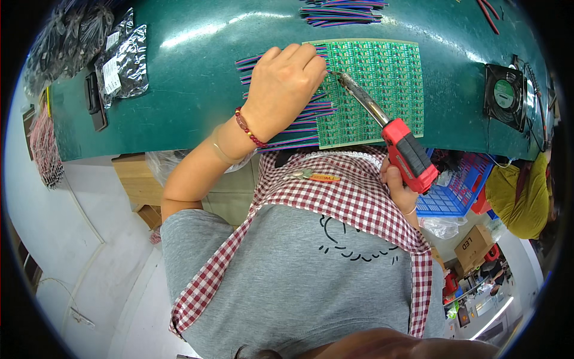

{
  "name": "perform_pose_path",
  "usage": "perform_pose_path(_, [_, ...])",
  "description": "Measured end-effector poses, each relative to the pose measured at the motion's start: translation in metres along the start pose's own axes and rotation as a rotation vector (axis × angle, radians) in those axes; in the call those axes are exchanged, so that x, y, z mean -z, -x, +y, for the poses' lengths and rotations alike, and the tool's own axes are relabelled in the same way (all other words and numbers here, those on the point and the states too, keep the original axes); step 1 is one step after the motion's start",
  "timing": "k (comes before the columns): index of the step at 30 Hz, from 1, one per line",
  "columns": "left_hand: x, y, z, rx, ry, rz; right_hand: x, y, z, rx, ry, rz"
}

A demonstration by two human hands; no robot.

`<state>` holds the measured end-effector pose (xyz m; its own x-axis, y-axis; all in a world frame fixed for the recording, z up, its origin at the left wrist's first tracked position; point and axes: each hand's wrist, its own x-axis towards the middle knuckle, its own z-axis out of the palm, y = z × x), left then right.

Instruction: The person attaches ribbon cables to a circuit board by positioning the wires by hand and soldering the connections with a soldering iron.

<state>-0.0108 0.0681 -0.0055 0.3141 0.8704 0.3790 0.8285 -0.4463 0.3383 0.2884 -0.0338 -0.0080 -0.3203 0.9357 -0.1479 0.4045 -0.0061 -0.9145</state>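
A green panel of small circuit boards [382, 90] lies on the table, with rows of thin multicoloured ribbon wires [299, 128] along its left edge. My left hand [286, 81] is closed over this edge, its fingers curled down at a wire end; the fingertips are mostly hidden. In my right hand [399, 184] is a red and black soldering gun [409, 152], gripped from below and behind. Its metal barrel slants up and left, bringing the tip to the panel's upper left part, close beside my left fingertips. Whether the tip touches the board I cannot tell.
More ribbon wires [344, 12] are bundled at the table's far edge. A black fan [505, 96] stands to the right, above a blue basket [445, 197] below table level. Silver-black bags [125, 69] and wire bundles [46, 143] lie left on the green table [197, 84].
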Motion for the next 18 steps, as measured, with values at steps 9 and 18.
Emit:
perform_pose_path(9, [0.001, 0.0, 0.0, -0.002, -0.003, -0.005, 0.007, 0.01, -0.006, -0.098, -0.159, 0.042])
perform_pose_path(18, [0.001, 0.0, 0.0, -0.002, -0.015, -0.013, 0.005, 0.007, -0.01, -0.087, -0.198, 0.065])
